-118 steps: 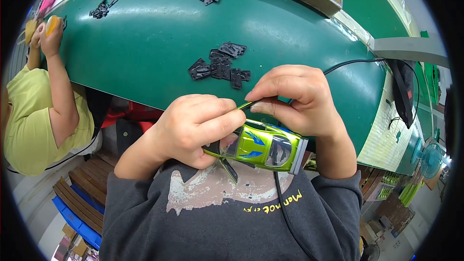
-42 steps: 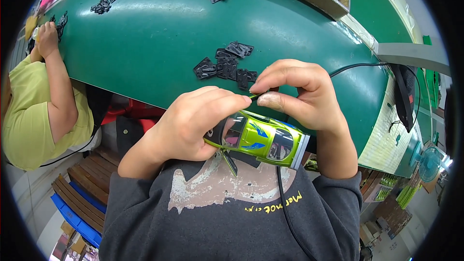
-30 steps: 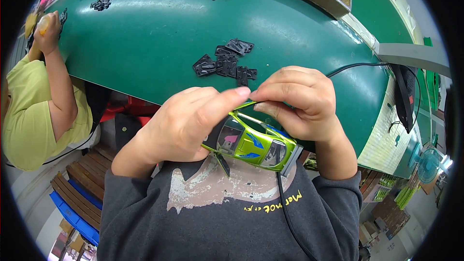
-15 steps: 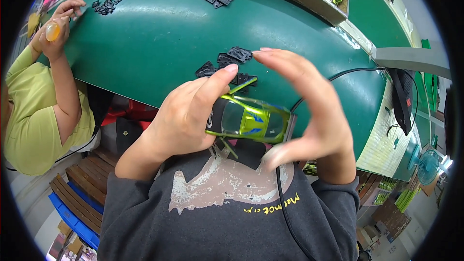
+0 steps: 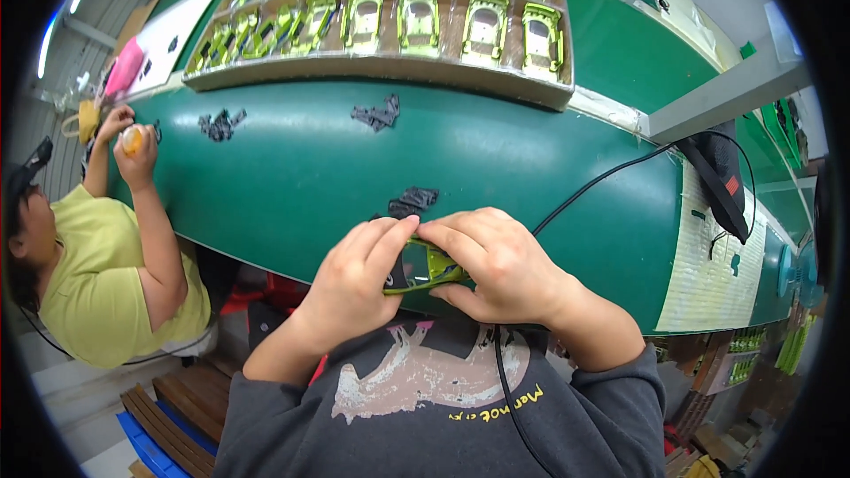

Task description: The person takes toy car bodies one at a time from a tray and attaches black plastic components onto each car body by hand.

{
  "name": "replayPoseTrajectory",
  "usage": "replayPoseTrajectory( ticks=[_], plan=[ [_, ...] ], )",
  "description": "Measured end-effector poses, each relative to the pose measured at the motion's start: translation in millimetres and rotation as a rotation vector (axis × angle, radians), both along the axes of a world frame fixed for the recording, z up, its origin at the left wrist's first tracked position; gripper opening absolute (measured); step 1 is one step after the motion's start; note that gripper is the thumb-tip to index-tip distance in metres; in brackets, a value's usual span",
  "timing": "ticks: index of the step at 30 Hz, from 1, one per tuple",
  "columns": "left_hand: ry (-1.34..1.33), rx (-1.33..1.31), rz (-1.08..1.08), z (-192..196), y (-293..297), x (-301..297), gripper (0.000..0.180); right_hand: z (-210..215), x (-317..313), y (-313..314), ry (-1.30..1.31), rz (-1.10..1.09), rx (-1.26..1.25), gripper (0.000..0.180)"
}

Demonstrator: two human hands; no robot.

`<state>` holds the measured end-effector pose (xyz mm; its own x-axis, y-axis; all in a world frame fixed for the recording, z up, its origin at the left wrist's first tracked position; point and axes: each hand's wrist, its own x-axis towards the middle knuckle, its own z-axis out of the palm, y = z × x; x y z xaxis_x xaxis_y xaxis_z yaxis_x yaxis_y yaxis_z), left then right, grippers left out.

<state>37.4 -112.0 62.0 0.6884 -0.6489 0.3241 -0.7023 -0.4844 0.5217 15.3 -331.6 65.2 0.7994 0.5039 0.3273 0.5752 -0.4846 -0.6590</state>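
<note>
One green toy car (image 5: 434, 269) grasped between left hand (image 5: 354, 274) and right hand (image 5: 496, 265), near edge of table (image 5: 310, 159).
One hand per end, likely for a steady two-sided hold. Black parts (image 5: 414, 200): at least three piles beyond the hands, nearest just past them, probably for easy reach. Farther out, one cardboard box (image 5: 372, 69); car shells (image 5: 418, 40) sit in compartments, presumably against rubbing; total uncountable, cut by frame.

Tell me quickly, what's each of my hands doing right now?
Left hand: closed, holding the car by its left end.
Right hand: closed around the car's right end.
</note>
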Motion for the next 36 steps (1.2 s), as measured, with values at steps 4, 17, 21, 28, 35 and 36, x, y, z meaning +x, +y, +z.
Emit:
replayPoseTrajectory(
  ticks=[4, 17, 21, 28, 35, 36],
  plan=[
    [0.045, 0.054, -0.016, 13, -2, 12, 0.054, 0, 8, -9, 0.054, 0.003, 0.038, 0.078],
    [0.897, -0.290, 0.452, 40, -115, 359, 0.012, -20, 34, -35, -0.004, -0.549, 0.337, 0.063],
    [0.661, -0.064, 0.632, 15, -143, 394, 0.017, -21, 37, -38, 0.012, -0.568, 0.339, 0.058],
    [0.099, 0.512, 0.684, 27, -148, 420, 0.068, -22, 38, -41, 0.054, -0.565, 0.318, 0.046],
    [0.157, 0.600, 0.706, 0, -119, 452, 0.071, -29, 38, -42, 0.087, -0.578, 0.289, 0.046],
    [0.176, 0.591, 0.696, 0, -116, 454, 0.071, -30, 38, -43, 0.097, -0.586, 0.284, 0.046]
  ],
)
